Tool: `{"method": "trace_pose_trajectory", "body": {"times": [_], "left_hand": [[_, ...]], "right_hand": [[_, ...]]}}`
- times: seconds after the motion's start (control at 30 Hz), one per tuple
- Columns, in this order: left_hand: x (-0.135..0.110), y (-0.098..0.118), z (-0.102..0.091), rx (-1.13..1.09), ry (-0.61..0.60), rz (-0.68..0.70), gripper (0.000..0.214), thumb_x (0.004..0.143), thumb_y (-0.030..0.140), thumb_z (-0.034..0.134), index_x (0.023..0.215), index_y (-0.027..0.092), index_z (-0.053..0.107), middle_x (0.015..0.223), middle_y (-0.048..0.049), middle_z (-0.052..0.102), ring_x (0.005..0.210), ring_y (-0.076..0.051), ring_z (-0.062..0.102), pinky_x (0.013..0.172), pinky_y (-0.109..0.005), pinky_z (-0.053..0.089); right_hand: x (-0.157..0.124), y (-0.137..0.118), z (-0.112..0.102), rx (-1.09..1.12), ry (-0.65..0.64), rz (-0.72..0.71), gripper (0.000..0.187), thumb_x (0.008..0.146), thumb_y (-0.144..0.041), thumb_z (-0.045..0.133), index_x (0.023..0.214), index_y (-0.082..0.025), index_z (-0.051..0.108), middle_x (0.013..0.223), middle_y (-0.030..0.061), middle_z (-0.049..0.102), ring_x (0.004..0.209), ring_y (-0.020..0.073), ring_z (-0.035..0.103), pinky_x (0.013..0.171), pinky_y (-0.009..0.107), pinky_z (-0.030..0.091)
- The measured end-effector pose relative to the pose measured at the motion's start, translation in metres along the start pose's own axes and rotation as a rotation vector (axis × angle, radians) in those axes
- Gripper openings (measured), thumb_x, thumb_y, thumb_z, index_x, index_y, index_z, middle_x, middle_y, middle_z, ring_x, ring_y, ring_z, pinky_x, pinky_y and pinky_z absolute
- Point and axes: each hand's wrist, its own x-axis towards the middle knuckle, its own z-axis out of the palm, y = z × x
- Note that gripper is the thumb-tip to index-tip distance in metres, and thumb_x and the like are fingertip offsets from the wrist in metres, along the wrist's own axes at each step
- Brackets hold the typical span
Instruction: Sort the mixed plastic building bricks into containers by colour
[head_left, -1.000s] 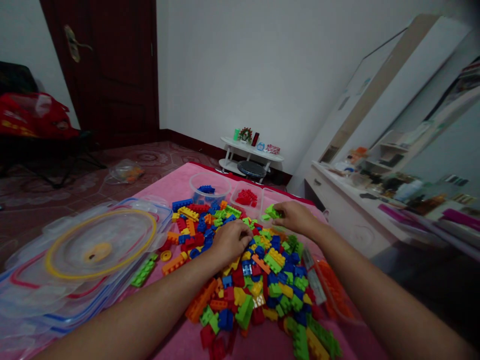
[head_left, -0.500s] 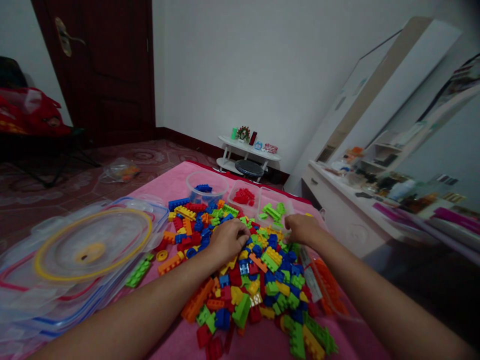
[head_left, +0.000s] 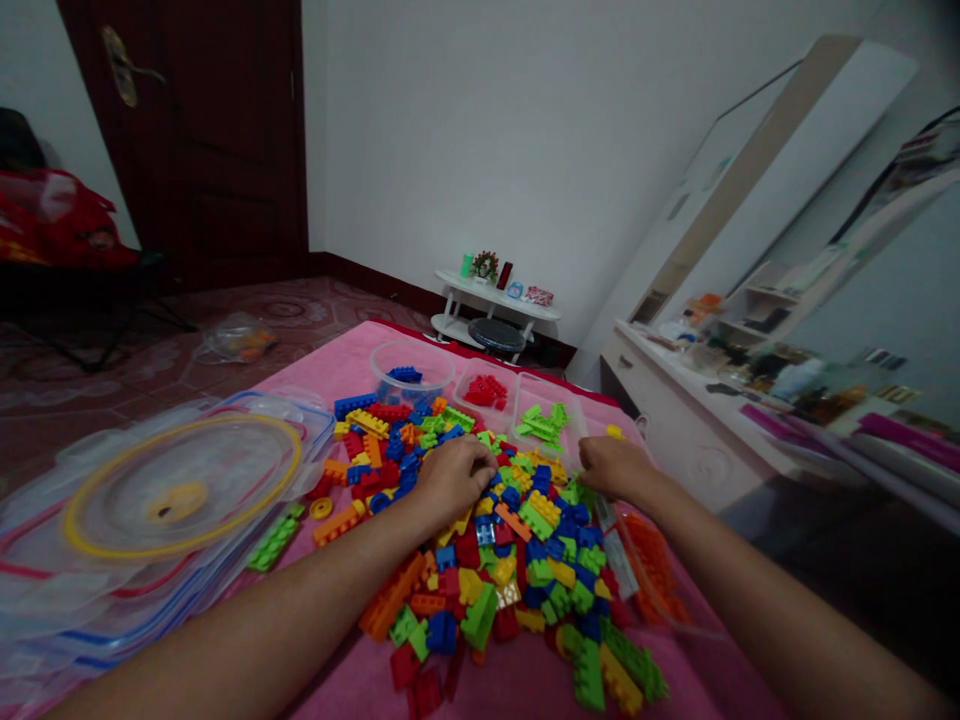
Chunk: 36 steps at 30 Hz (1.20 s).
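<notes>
A mixed heap of toy building bricks (head_left: 517, 560) in red, blue, green, yellow and orange spreads across the pink cloth (head_left: 330, 350). My left hand (head_left: 456, 478) rests over the heap's middle with curled fingers; anything within them is hidden. At the heap's right edge, beside the clear box of green bricks (head_left: 574, 425), my right hand (head_left: 613, 466) is closed, fingertips down, and whatever it may grip cannot be made out. A box of small red bricks (head_left: 486, 391) stands left of the green one. Further left is a round clear tub (head_left: 412, 362) with blue bricks.
Stacked clear lids (head_left: 187, 490) with coloured rims lie at the left, a long green brick (head_left: 275, 538) beside them. A clear container with orange bricks (head_left: 654, 570) sits under my right forearm. A white dresser (head_left: 675, 400) flanks the right side.
My right hand has shifted slightly right and toward me, away from the box of green bricks. My left hand stays almost in place over the heap.
</notes>
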Motion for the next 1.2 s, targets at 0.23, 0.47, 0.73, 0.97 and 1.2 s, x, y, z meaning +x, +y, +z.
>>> {"method": "trace_pose_trajectory", "body": {"times": [0.23, 0.47, 0.73, 0.97, 1.2], "left_hand": [[0.000, 0.000, 0.000, 0.007, 0.000, 0.002, 0.015, 0.078, 0.020, 0.054, 0.078, 0.020, 0.068, 0.086, -0.0020, 0.068, 0.082, -0.016, 0.059, 0.072, -0.025, 0.041], [-0.001, 0.002, -0.001, 0.001, -0.003, 0.008, 0.015, 0.078, 0.020, 0.054, 0.078, 0.021, 0.069, 0.087, -0.0023, 0.068, 0.083, -0.017, 0.060, 0.073, -0.026, 0.042], [0.000, -0.001, 0.001, 0.009, 0.008, 0.014, 0.014, 0.078, 0.020, 0.055, 0.079, 0.021, 0.069, 0.086, -0.0019, 0.067, 0.083, -0.017, 0.060, 0.072, -0.026, 0.043], [-0.001, 0.000, 0.000, 0.014, 0.004, 0.005, 0.015, 0.078, 0.020, 0.054, 0.080, 0.021, 0.069, 0.088, -0.0025, 0.068, 0.084, -0.017, 0.060, 0.074, -0.025, 0.043], [-0.001, 0.001, 0.000, 0.013, 0.004, 0.007, 0.015, 0.078, 0.021, 0.054, 0.079, 0.020, 0.069, 0.087, -0.0028, 0.068, 0.084, -0.017, 0.060, 0.073, -0.026, 0.043]], "right_hand": [[0.007, 0.007, 0.011, 0.054, 0.002, -0.039, 0.027, 0.069, -0.022, 0.059, 0.095, -0.018, 0.063, 0.102, 0.0101, 0.068, 0.089, 0.0227, 0.065, 0.060, 0.026, 0.040], [0.001, -0.001, 0.014, 0.019, 0.052, -0.073, 0.041, 0.067, -0.020, 0.063, 0.107, -0.018, 0.059, 0.101, 0.0128, 0.069, 0.094, 0.0275, 0.064, 0.065, 0.029, 0.041], [0.000, -0.002, 0.013, -0.019, 0.071, -0.102, 0.036, 0.073, -0.011, 0.053, 0.106, -0.022, 0.060, 0.103, 0.0101, 0.069, 0.096, 0.0242, 0.064, 0.068, 0.027, 0.041], [-0.009, -0.012, 0.008, -0.060, 0.048, -0.109, 0.049, 0.065, -0.014, 0.066, 0.113, -0.017, 0.058, 0.100, 0.0160, 0.069, 0.096, 0.0291, 0.064, 0.071, 0.030, 0.044], [-0.015, -0.022, 0.011, -0.062, 0.108, -0.094, 0.042, 0.077, -0.004, 0.046, 0.117, -0.012, 0.055, 0.097, 0.0182, 0.069, 0.095, 0.0293, 0.065, 0.069, 0.032, 0.043]]}}
